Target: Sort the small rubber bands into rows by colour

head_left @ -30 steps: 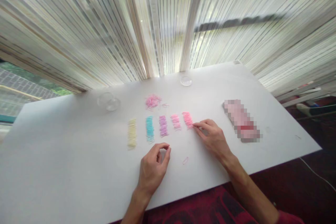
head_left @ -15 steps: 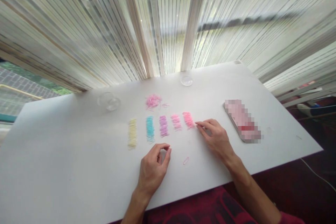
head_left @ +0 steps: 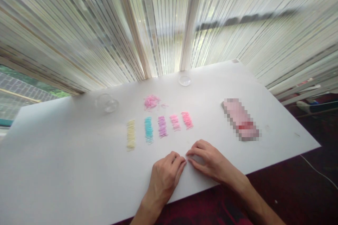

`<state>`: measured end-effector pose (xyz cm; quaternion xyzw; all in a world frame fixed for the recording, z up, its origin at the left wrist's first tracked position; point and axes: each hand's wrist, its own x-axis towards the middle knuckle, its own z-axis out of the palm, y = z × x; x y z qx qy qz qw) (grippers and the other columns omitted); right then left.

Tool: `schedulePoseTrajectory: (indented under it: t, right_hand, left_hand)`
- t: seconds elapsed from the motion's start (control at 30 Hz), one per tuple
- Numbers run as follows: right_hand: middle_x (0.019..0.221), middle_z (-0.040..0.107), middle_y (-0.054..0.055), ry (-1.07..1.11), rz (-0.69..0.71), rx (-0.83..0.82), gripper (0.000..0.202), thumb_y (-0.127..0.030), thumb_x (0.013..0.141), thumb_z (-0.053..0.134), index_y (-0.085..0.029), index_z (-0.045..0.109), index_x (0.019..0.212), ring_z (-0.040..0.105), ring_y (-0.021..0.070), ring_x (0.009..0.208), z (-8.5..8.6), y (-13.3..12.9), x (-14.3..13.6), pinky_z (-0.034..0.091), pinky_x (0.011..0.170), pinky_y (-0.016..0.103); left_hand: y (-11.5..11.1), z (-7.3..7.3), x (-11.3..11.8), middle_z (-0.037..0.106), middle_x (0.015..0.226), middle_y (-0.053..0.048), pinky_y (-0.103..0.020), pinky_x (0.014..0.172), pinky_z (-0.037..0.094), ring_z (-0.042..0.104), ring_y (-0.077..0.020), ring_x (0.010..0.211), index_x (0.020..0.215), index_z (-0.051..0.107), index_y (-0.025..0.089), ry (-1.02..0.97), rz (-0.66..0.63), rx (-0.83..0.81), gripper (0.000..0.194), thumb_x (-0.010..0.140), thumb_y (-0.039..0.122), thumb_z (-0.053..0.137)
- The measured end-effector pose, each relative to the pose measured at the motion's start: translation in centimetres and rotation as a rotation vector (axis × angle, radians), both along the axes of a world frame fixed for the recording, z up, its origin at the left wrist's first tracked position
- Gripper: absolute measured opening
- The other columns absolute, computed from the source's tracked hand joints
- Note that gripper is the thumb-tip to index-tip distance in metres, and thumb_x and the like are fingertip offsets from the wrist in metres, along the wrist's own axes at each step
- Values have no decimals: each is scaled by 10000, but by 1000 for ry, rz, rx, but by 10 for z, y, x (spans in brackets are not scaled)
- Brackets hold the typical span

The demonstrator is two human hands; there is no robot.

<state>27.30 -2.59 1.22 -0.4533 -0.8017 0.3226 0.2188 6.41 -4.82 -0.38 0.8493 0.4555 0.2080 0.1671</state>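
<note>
My left hand (head_left: 167, 173) rests near the table's front edge, its thumb and fingertips pinched together; whatever lies between them is too small to make out. Just right of it, my right hand (head_left: 208, 158) has its thumb and forefinger curved toward the same spot, the tips close together. Beyond the hands lie short columns of small bands: yellow (head_left: 131, 135), turquoise (head_left: 149, 130), purple (head_left: 162, 126), light pink (head_left: 174, 122) and brighter pink (head_left: 187, 120). A loose pink heap (head_left: 151, 102) sits behind them.
On the white table (head_left: 66, 158), a clear round container (head_left: 111, 105) stands at the back left and a clear round lid (head_left: 185, 81) at the back. A pixelated pink object (head_left: 241, 119) lies on the right. Striped curtains (head_left: 169, 24) hang behind the table.
My right hand has come from beside the bright pink column toward the front edge. My left hand has moved right and closed its fingertips where a small pink band lay; that band is now hidden.
</note>
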Motion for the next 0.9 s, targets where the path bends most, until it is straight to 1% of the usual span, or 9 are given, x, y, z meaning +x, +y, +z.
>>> schedulePoseTrajectory:
  t: [0.17,0.3,0.4,0.5,0.63,0.77,0.9]
  right_hand:
    - [927,641,44,10,7,33,129,-117,913,638,-209,683,991,616,196,888,-1,1,-3,532,793,331]
    - [914,643,39,45,-5,64,143,-110,925,608,-218,682,981,621,186,873,-6,2,-5,539,776,317]
    - [910,650,43,89,-76,112,126,-134,940,596,-220,676,985,628,185,859,-11,9,-9,547,773,321]
    - [900,657,49,102,-203,184,108,-160,953,590,-220,677,974,633,195,856,-13,24,-16,550,775,331]
    - [884,665,52,72,-325,240,110,-182,954,598,-224,700,947,630,210,863,-13,46,-27,549,794,347]
    - [875,670,53,53,-361,255,131,-199,953,594,-235,720,943,630,212,858,-14,56,-35,551,790,349]
    - [872,670,55,48,-366,245,151,-223,966,574,-236,724,950,630,212,850,-14,54,-31,548,787,351]
  left_hand:
    - [3,1,-5,656,882,-17,-264,630,528,669,-166,730,964,583,214,-69,11,-60,179,1044,236,424]
    - [7,3,-9,657,877,-12,-252,656,534,675,-160,764,963,564,220,-136,43,-102,165,1045,245,423]
    - [9,4,-13,675,897,-14,-246,643,534,677,-152,744,1033,558,219,-181,101,-110,121,1038,258,444]
    - [8,3,-16,687,896,-8,-242,604,527,658,-136,658,1091,550,221,-207,165,-128,116,1025,281,475]
    - [6,2,-20,697,897,-2,-245,589,524,630,-122,589,1111,548,224,-202,159,-163,124,1010,272,496]
    - [4,2,-22,702,918,-5,-243,598,533,638,-122,603,1140,546,226,-213,126,-158,148,1002,246,499]
    - [4,2,-23,697,915,-5,-243,626,543,655,-128,646,1133,556,225,-217,110,-152,146,997,227,503]
